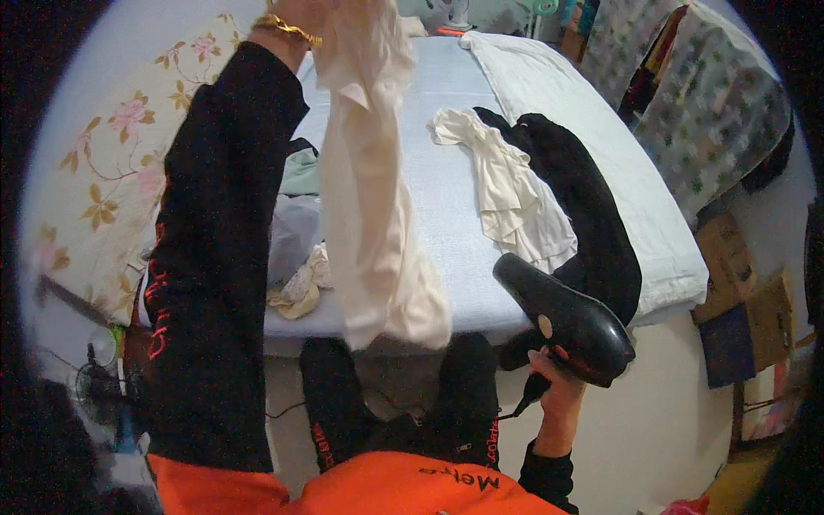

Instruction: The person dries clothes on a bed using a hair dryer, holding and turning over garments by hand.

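At the top of the head view my left hand [328,16] is raised, partly cut off by the picture's rim and partly hidden by cloth. A long cream cloth garment [370,193] hangs down from it over the bed's near edge. My right hand [552,367], low on the right, is closed on the handle of a black hair dryer [566,322], whose nozzle points up and to the left, away from the hanging cloth. Beyond the nozzle, a cream garment [502,180] and a white one [547,232] lie on the bed, beside black clothing [586,187].
The bed [444,129] has a light blue sheet. A white folded cover [631,193] runs along its right side. At left lie a clear plastic bag [293,232], a mint cloth [299,172] and a crumpled lace-like garment [309,283]. Cardboard boxes [740,270] stand at far right.
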{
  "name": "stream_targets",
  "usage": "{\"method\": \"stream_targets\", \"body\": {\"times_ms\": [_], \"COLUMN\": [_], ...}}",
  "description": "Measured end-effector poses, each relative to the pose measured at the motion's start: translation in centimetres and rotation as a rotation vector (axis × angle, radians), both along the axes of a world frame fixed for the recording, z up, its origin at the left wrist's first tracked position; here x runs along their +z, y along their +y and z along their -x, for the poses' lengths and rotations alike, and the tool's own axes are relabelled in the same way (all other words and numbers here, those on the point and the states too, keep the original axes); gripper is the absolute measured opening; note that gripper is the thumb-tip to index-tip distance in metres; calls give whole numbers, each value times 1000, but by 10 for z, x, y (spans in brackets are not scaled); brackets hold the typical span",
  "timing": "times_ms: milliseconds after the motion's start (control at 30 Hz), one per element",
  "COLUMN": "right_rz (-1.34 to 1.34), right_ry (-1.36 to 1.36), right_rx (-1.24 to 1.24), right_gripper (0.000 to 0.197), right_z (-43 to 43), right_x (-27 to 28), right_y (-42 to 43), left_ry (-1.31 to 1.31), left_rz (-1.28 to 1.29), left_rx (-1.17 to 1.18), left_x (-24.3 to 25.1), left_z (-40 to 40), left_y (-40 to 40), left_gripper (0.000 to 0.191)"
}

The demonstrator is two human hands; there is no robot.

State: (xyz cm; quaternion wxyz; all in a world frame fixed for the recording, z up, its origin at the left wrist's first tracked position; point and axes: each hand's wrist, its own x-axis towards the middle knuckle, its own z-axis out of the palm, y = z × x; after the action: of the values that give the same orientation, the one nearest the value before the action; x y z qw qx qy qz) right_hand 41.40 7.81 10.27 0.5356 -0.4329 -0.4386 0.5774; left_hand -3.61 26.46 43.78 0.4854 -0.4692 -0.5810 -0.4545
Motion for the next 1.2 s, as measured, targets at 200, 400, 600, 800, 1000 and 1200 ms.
{"method": "stream_targets", "body": {"times_ms": [200,400,600,800,1000,1200], "right_rz": [-56,-63,-281,-462,-571,-369], "right_ry": [33,32,-298,-487,-728,-486], "right_rx": [-61,289,322,302,249,262], "right_gripper": [26,56,55,51,62,53], "right_z": [-8,10,15,49,34,33], "right_x": [15,40,-24,-8,-3,-17], "right_y": [-12,-27,-11,-16,-3,5], "left_ry": [512,-441,-550,-793,-319,-493], "left_rz": [52,1068,1257,804,1093,1264], "left_rx": [201,-467,-611,-456,-356,-925], "left_x": [-100,-431,-448,-431,-461,-480], "left_z": [-97,-138,-129,-90,-152,-157], "left_y": [-134,-263,-262,-188,-138,-135], "left_gripper": [19,38,45,29,42,16]}}
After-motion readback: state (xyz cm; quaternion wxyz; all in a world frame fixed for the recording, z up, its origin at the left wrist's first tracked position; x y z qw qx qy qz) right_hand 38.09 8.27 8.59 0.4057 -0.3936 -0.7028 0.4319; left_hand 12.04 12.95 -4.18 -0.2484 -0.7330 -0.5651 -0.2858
